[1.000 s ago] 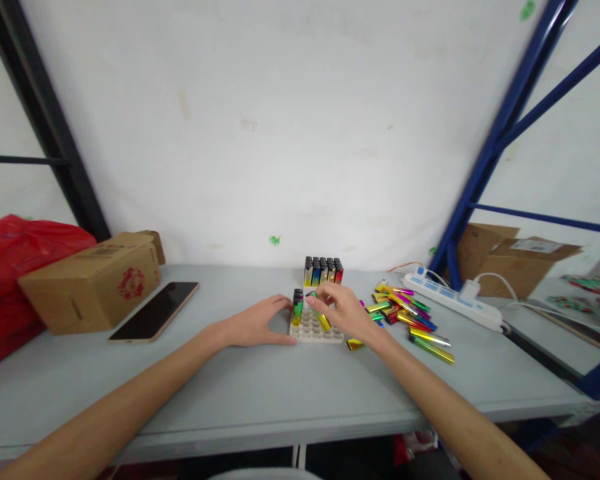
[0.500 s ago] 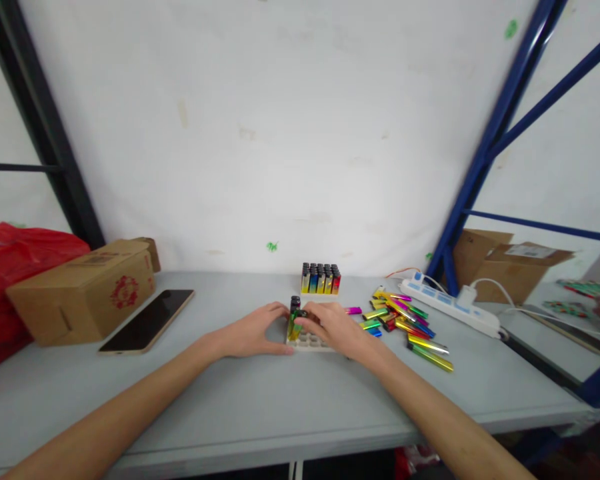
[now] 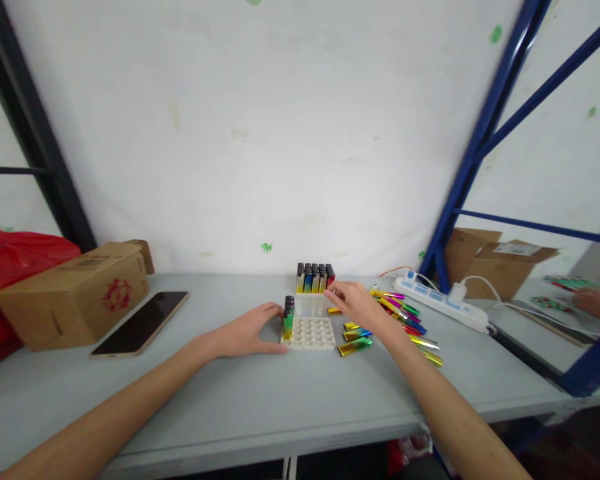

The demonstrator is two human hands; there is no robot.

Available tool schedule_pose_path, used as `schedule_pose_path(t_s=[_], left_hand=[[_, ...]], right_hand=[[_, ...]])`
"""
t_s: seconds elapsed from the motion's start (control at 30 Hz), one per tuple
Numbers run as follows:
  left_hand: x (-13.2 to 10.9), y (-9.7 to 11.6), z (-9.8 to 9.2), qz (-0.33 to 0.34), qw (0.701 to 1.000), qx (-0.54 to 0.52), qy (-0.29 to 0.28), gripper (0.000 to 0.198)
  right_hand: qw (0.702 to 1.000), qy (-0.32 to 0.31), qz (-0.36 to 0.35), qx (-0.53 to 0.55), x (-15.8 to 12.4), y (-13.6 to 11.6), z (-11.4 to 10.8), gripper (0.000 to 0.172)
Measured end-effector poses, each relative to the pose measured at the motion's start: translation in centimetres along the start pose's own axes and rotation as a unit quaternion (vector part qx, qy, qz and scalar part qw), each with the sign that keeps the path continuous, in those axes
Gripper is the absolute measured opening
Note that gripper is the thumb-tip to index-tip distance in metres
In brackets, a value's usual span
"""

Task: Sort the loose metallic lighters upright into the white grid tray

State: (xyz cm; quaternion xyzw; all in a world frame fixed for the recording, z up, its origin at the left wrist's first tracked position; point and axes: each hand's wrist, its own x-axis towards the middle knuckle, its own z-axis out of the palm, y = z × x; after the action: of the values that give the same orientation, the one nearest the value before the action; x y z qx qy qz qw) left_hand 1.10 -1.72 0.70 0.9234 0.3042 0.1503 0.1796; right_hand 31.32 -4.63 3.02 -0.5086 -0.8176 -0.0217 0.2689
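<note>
A white tray [image 3: 314,335] with rows of round holes lies on the table, and several lighters [image 3: 288,321] stand upright in its left end. My left hand [image 3: 253,331] curves around that end, thumb at the front corner and fingers beside the lighters. To the upper right of the tray, my right hand [image 3: 359,301] has its fingertips pinched together. Whether anything is between them cannot be made out. Loose shiny lighters [image 3: 355,347] lie below the right hand, and a larger pile [image 3: 405,313] spreads to its right, partly covered by the wrist.
A filled block of upright lighters [image 3: 314,279] stands by the wall. On the left are a phone [image 3: 141,323], a cardboard box [image 3: 75,293] and a red bag [image 3: 25,257]. A power strip [image 3: 440,303] lies right. Beyond the blue frame [image 3: 473,160], another person's hand [image 3: 597,303] shows.
My right hand has left the lighters in the tray and moved right and up, uncovering the holes. A green-yellow lighter stands in the left end. My left hand stays at the tray.
</note>
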Motion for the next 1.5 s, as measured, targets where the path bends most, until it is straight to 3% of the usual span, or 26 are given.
schedule_pose_path(t_s=[0.13,0.2,0.3,0.43,0.6,0.73,0.83,0.9,1.0,1.1,1.23,1.4,1.5], left_hand=[[0.1,0.2,-0.2,0.001,1.000,0.010,-0.004,0.076],[0.1,0.2,-0.2,-0.006,1.000,0.013,-0.005,0.077],[0.1,0.1,-0.1,-0.005,1.000,0.012,-0.005,0.078],[0.2,-0.2,0.0,0.010,1.000,0.010,0.003,0.078],[0.2,-0.2,0.0,0.005,1.000,0.020,-0.001,0.079],[0.2,-0.2,0.0,0.008,1.000,0.019,-0.001,0.078],[0.2,-0.2,-0.1,0.007,1.000,0.016,-0.005,0.079],[0.2,-0.2,-0.1,0.006,1.000,0.013,-0.007,0.079],[0.2,-0.2,-0.1,0.009,1.000,0.009,-0.005,0.078],[0.2,-0.2,-0.1,0.014,1.000,0.011,-0.005,0.078],[0.2,-0.1,-0.1,0.017,1.000,0.005,-0.002,0.077],[0.1,0.1,-0.1,0.014,1.000,-0.002,-0.003,0.077],[0.1,0.0,0.0,0.015,1.000,-0.004,0.000,0.076]], right_hand=[[0.998,-0.054,0.026,-0.021,-0.5,4.9,-1.4,0.020],[0.995,-0.092,0.038,-0.023,-0.8,6.4,-1.4,0.025],[0.989,-0.138,0.045,-0.005,-1.0,7.2,-1.0,0.030],[0.983,-0.178,0.032,0.016,-0.8,6.4,-0.7,0.016],[0.986,-0.104,0.071,0.111,-0.7,5.8,-0.5,0.027],[0.968,0.006,0.102,0.229,0.0,5.2,0.3,0.038],[0.929,0.072,0.134,0.337,0.7,4.1,1.2,0.045],[0.880,0.080,0.154,0.443,1.0,3.1,1.7,0.049],[0.791,0.039,0.165,0.588,0.9,1.5,2.2,0.050],[0.745,-0.015,0.167,0.646,0.6,0.2,2.2,0.049],[0.765,-0.037,0.142,0.627,0.4,-0.5,2.2,0.048],[0.826,-0.052,0.156,0.540,0.6,-0.5,2.9,0.053],[0.884,-0.001,0.175,0.433,0.8,-0.5,3.4,0.056]])
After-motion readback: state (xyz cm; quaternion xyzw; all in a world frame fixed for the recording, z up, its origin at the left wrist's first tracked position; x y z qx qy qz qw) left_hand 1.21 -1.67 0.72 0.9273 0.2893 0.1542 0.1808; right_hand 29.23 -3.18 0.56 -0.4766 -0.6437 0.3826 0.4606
